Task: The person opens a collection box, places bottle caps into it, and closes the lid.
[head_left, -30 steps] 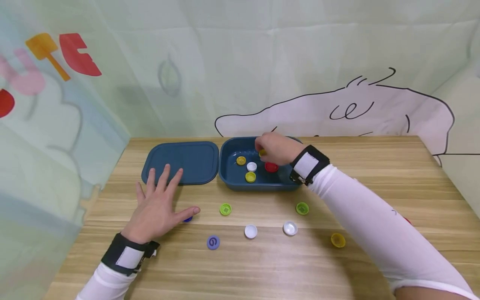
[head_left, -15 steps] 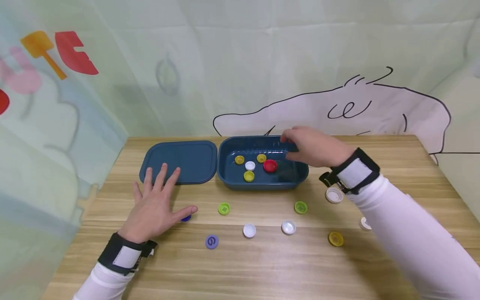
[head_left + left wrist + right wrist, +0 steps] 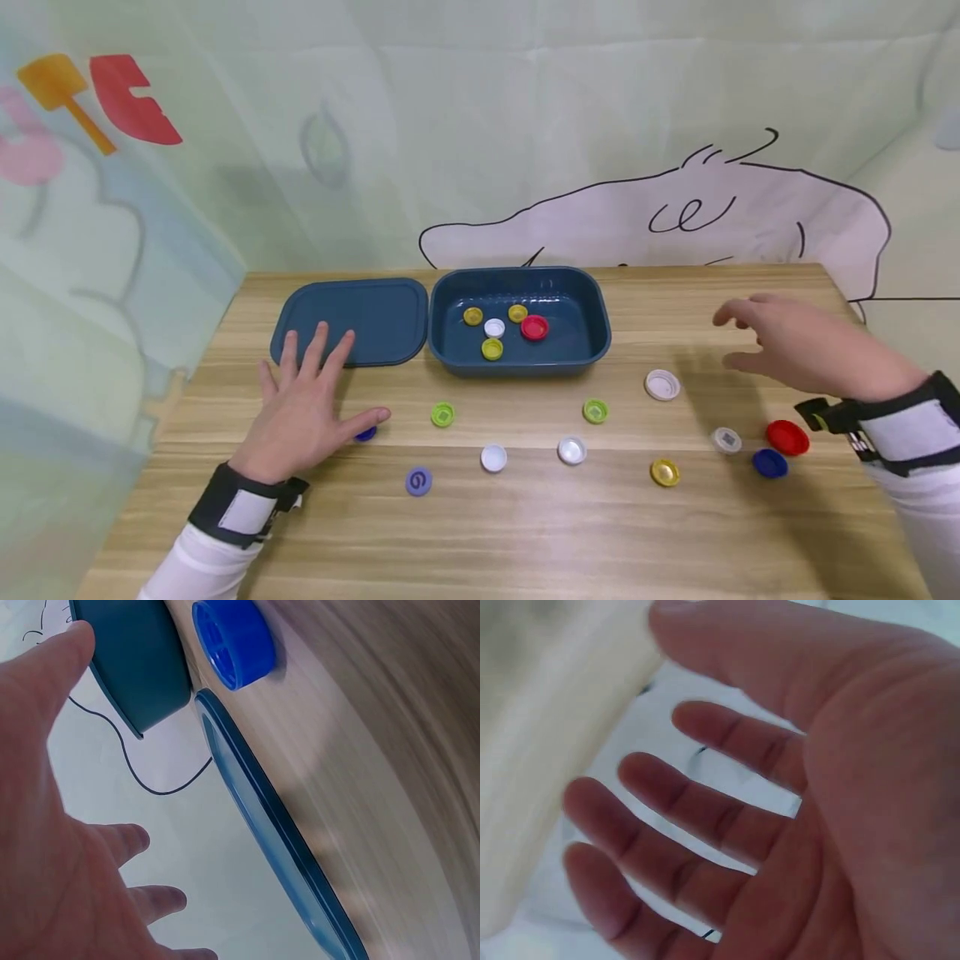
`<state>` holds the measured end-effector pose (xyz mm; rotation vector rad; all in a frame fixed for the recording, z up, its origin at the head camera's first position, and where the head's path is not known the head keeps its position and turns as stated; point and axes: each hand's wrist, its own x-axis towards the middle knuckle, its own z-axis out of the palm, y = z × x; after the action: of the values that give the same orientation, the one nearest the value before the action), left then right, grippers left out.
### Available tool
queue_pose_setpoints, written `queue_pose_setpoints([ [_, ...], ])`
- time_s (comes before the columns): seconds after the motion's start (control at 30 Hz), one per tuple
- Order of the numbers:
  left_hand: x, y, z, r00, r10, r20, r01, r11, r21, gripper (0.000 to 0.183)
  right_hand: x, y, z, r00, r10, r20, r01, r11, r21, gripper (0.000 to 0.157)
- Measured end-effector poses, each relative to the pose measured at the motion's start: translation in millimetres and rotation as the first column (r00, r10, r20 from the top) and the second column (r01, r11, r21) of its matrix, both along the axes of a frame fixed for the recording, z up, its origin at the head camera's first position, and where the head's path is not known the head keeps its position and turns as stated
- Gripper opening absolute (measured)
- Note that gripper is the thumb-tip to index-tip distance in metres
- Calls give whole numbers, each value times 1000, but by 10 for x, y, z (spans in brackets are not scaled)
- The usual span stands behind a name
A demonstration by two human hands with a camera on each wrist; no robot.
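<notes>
My left hand [image 3: 300, 408] spreads its fingers above the table, fingertips overlapping the near edge of the flat dark blue lid [image 3: 375, 312]. Under its thumb lies a blue bottle cap [image 3: 234, 643]. Over the right side of the table hovers my right hand [image 3: 806, 346], fingers relaxed and nothing between them, as the right wrist view [image 3: 780, 825] also shows. Nearest to it are a large white cap [image 3: 662, 385], a small white cap [image 3: 727, 440], a red cap [image 3: 787, 437] and a dark blue cap [image 3: 770, 463].
A dark blue box [image 3: 525, 367] beside the lid holds yellow caps, a white cap [image 3: 494, 328] and a red cap [image 3: 535, 327]. In front lie green caps [image 3: 443, 414], white caps [image 3: 493, 458], a purple cap [image 3: 418, 481] and a golden cap [image 3: 664, 472]. A printed curtain [image 3: 480, 150] hangs behind.
My right hand has let go of a yellow cap in the box, lifted out and swung right over the table. The left hand has stayed in place.
</notes>
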<state>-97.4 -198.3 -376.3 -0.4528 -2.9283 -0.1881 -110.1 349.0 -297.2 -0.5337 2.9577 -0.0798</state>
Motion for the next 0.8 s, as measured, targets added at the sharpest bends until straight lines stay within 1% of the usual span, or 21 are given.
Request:
queue_pose_setpoints([
  [0.1,-4,-4,6,1000,0,0,0,1000,-3,101,143,246,-163,995,-36,94,32,999,36,45],
  [0.17,-4,-5,7,1000,0,3,0,1000,-4,101,232,370,-270,981,-65,184,60,998,30,48],
  [0.2,-3,-6,5,1000,1,6,-1,1000,-3,101,276,415,-317,968,-83,236,80,997,20,50],
  [0.23,-1,-6,3,1000,0,8,0,1000,-4,102,320,458,-361,960,-92,265,92,996,12,52],
  [0.33,-3,-7,-11,1000,0,10,0,1000,-6,102,440,548,-472,947,-96,308,104,995,-7,57],
  [0.47,-10,-10,-24,1000,4,5,-4,1000,-12,101,549,579,-599,958,-77,277,84,996,-15,58],
  [0.57,-11,-5,-23,1000,5,2,-5,1000,-16,101,582,571,-672,969,-62,239,73,997,-38,52],
  [0.67,-6,1,-14,1000,6,4,-6,1000,-15,102,567,567,-706,979,-37,200,51,997,-66,45],
  [0.8,-1,4,-2,1000,8,4,-8,1000,-14,102,501,545,-684,978,-30,204,45,997,-68,40],
])
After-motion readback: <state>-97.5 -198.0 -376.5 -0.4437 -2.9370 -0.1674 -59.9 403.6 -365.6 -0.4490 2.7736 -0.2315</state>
